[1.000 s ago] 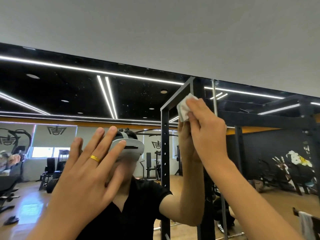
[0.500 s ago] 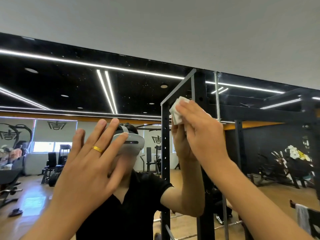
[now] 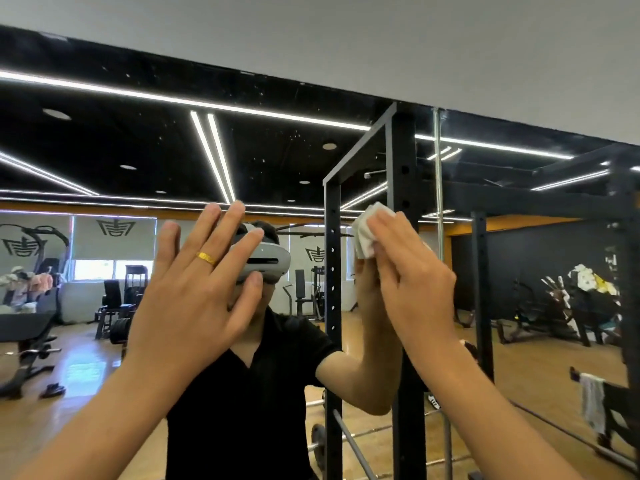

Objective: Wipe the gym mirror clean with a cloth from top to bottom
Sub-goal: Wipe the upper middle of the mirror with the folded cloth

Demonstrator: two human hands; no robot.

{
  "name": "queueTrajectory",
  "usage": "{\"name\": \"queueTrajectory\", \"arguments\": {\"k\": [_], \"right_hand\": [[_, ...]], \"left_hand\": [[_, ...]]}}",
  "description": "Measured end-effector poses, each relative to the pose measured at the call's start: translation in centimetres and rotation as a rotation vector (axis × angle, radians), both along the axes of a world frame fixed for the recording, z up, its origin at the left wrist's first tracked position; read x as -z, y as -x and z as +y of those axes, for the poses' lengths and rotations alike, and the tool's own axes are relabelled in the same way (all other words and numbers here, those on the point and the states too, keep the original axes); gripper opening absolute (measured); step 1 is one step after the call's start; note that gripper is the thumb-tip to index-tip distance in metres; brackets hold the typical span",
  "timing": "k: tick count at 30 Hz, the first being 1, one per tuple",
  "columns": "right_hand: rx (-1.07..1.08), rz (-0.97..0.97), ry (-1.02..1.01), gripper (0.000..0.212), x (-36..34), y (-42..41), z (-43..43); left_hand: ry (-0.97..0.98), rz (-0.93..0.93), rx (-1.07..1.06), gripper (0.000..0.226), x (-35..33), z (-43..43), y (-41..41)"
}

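White cloth (image 3: 367, 233) was pressed flat to the mirror (image 3: 138, 150) by the right hand (image 3: 415, 289). Fingers were laid nearly straight over it, not wrapped round it. The thumb was hidden, so a pinch could not be confirmed. The cloth was crumpled and sat about mid-height in view, well below the mirror's top edge. It was placed over the reflected black rack (image 3: 401, 168), between its two uprights. A vertical seam (image 3: 438, 202) in the glass was seen just right of the cloth.

Left hand (image 3: 194, 299) was held up flat, palm toward the glass, fingers straight and spread, nothing held. A gold ring (image 3: 206, 258) was worn on one finger. Contact with the glass could not be told.

Pale specks were noted on the mirror's dark upper area. A person in a black shirt with a white headset (image 3: 266, 261) was reflected, partly covered by the left hand. Benches, machines and wood floor were reflected behind. A towel (image 3: 592, 400) was seen hung at lower right. Grey wall (image 3: 346, 36) was seen above the mirror.
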State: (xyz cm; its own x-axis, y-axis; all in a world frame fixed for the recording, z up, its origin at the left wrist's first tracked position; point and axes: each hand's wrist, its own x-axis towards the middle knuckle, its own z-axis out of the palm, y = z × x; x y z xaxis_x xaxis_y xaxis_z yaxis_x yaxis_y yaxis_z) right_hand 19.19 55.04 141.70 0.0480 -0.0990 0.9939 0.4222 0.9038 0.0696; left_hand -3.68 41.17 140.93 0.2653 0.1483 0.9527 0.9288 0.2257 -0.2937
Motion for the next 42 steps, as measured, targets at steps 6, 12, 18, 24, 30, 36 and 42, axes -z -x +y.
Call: {"name": "queueTrajectory", "arguments": {"k": [6, 12, 18, 24, 30, 36, 42], "right_hand": [[0.101, -0.046, 0.121, 0.041, -1.5, -1.0, -0.1], [0.057, 0.187, 0.206, 0.032, -2.8, 0.3, -1.2], [0.009, 0.127, 0.112, 0.034, 0.4, 6.6, -4.1], [0.070, 0.024, 0.124, 0.034, -0.9, 3.6, -2.9], [-0.026, 0.220, 0.186, 0.030, -0.3, 7.3, -5.1], [0.016, -0.026, 0.019, 0.041, 1.2, 9.4, -5.7], [0.029, 0.216, 0.213, 0.035, -1.1, 7.9, -5.4]], "left_hand": [[0.040, 0.032, 0.050, 0.052, 0.7, -1.6, 0.0], [0.031, -0.006, -0.071, 0.052, 3.0, -6.1, 2.3], [0.080, -0.002, -0.092, 0.054, 4.2, -5.5, 4.9], [0.052, -0.008, -0.091, 0.055, 4.6, -4.8, 5.5], [0.067, -0.011, -0.103, 0.054, 4.7, -4.7, 5.8], [0.058, -0.010, -0.076, 0.053, 4.8, -4.7, 5.8], [0.083, -0.005, -0.093, 0.056, 4.8, -4.7, 5.9]]}}
